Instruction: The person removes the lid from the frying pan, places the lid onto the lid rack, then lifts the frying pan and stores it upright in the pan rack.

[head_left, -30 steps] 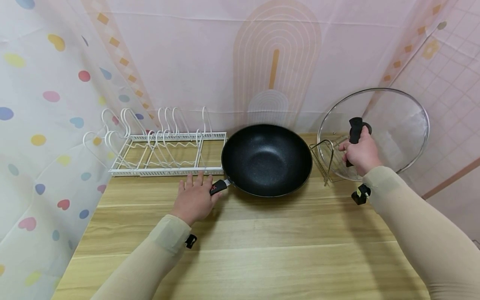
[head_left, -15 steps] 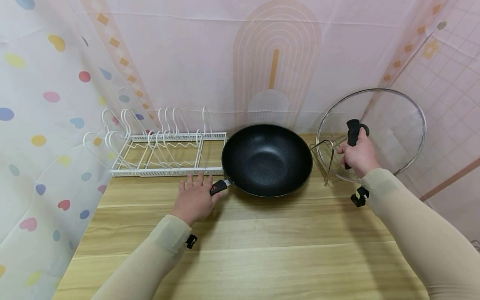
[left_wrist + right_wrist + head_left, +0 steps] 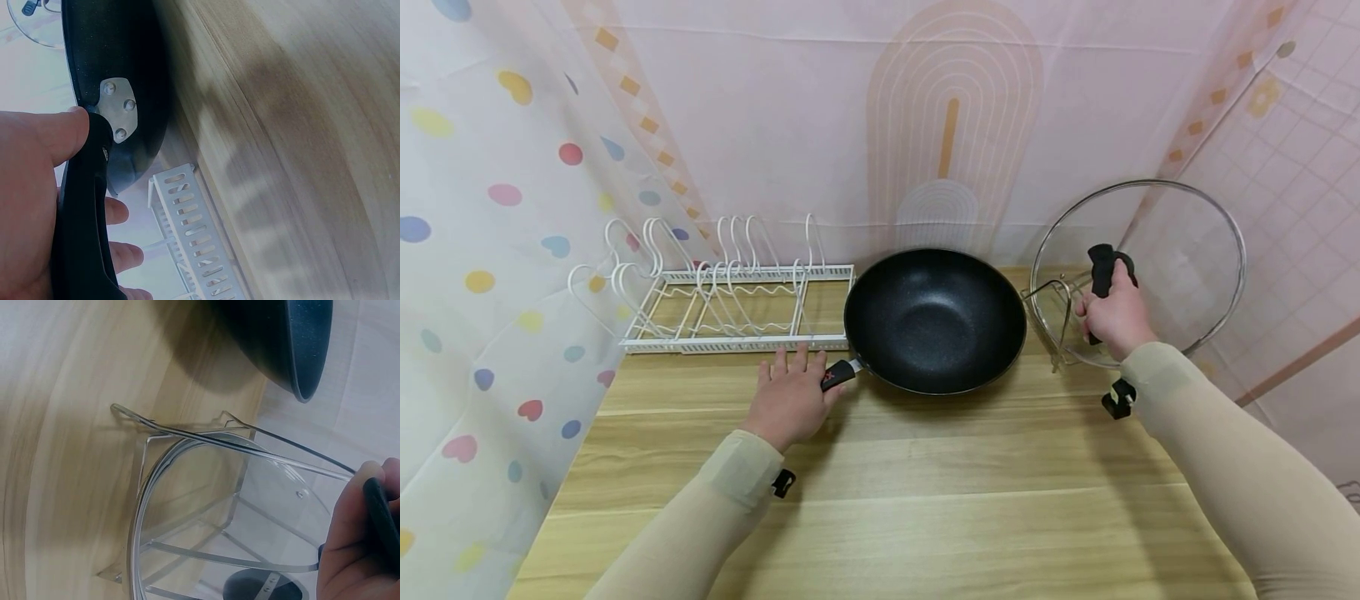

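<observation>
In the head view a black wok (image 3: 935, 321) sits at the back middle of the table, its short black handle (image 3: 838, 375) pointing front left. My left hand (image 3: 786, 404) lies over that handle, fingers straight and spread. The left wrist view has the thumb (image 3: 67, 134) along one side of the handle and fingertips beyond the other. To the right, my right hand (image 3: 1116, 315) grips the black knob (image 3: 1102, 265) of a large glass lid (image 3: 1195, 250). The lid stands on edge, leaning, its lower rim within a metal wire stand (image 3: 250, 450).
A white wire dish rack (image 3: 737, 343) with upright loops stands left of the wok, close to its rim. The wooden table (image 3: 910, 500) stretches toward the front. Patterned curtains (image 3: 737, 108) hang behind and on both sides.
My right hand has shifted slightly left and down with the glass lid, lowering the lid a little at the wire stand. My left hand and the wok have stayed in place.
</observation>
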`<control>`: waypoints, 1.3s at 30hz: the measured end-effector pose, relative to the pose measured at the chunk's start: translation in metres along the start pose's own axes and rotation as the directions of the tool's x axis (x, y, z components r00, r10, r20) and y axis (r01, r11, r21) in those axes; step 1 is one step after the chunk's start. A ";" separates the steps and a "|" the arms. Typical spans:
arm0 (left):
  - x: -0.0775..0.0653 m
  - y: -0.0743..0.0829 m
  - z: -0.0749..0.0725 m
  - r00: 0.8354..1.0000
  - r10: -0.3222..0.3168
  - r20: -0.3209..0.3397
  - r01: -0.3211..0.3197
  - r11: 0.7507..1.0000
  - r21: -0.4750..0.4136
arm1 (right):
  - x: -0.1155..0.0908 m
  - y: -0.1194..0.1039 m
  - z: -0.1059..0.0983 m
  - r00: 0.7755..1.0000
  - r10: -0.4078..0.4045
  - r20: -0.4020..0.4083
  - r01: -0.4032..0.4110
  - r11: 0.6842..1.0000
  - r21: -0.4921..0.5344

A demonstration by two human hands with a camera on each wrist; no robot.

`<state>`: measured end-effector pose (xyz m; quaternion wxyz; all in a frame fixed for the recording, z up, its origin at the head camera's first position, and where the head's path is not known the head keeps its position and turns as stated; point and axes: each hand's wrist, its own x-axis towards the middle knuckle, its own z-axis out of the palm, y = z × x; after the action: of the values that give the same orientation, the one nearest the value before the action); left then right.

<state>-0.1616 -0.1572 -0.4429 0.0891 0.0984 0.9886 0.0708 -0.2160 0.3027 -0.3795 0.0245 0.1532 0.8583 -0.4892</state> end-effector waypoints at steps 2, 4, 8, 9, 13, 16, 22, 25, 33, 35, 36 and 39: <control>0.000 0.000 0.000 1.000 0.000 -0.001 0.000 1.000 -0.002 | -0.001 0.001 0.000 1.000 -0.005 -0.008 0.005 1.000 -0.022; 0.000 0.000 0.000 1.000 0.000 0.000 0.000 1.000 -0.004 | -0.001 0.002 0.001 1.000 -0.008 -0.014 0.008 0.999 -0.041; 0.000 0.000 0.000 1.000 -0.005 0.003 0.005 1.000 -0.001 | -0.002 0.003 0.001 1.000 -0.004 0.000 0.004 0.999 -0.042; 0.000 0.000 0.000 1.000 -0.007 0.003 0.007 1.000 0.000 | -0.002 0.003 0.001 1.000 -0.001 0.005 0.001 0.999 -0.041; 0.000 0.000 0.000 1.000 -0.008 0.003 0.008 1.000 0.001 | -0.003 0.002 0.003 1.000 -0.003 0.009 0.003 0.999 -0.037; 0.000 0.001 -0.001 1.000 -0.006 0.000 0.006 1.000 -0.001 | -0.003 0.001 0.006 1.000 -0.007 0.000 0.007 1.000 -0.030; 0.000 0.001 0.001 1.000 -0.008 -0.009 0.008 1.000 -0.009 | -0.002 0.000 0.011 1.000 0.006 -0.009 -0.006 1.000 0.023; 0.001 0.001 0.001 1.000 -0.007 -0.010 0.007 1.000 -0.012 | -0.001 0.000 0.013 1.000 0.010 -0.010 -0.010 0.999 0.047; 0.000 0.000 0.000 1.000 -0.007 -0.006 0.007 1.000 -0.001 | 0.000 -0.004 0.016 0.999 0.025 -0.019 -0.024 0.997 0.074; 0.000 0.000 0.000 1.000 -0.008 -0.006 0.008 1.000 -0.003 | 0.001 -0.005 0.018 0.999 0.028 -0.026 -0.026 0.997 0.077; 0.000 0.001 0.000 1.000 -0.008 -0.005 0.008 1.000 -0.003 | 0.001 -0.005 0.019 0.999 0.031 -0.029 -0.029 0.996 0.080; 0.000 0.001 0.000 1.000 -0.005 -0.009 0.005 1.000 -0.001 | 0.003 -0.006 0.021 0.999 0.038 -0.037 -0.035 0.995 0.088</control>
<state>-0.1613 -0.1566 -0.4431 0.0851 0.0955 0.9892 0.0717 -0.2224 0.2830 -0.3859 0.0101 0.1793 0.8334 -0.5227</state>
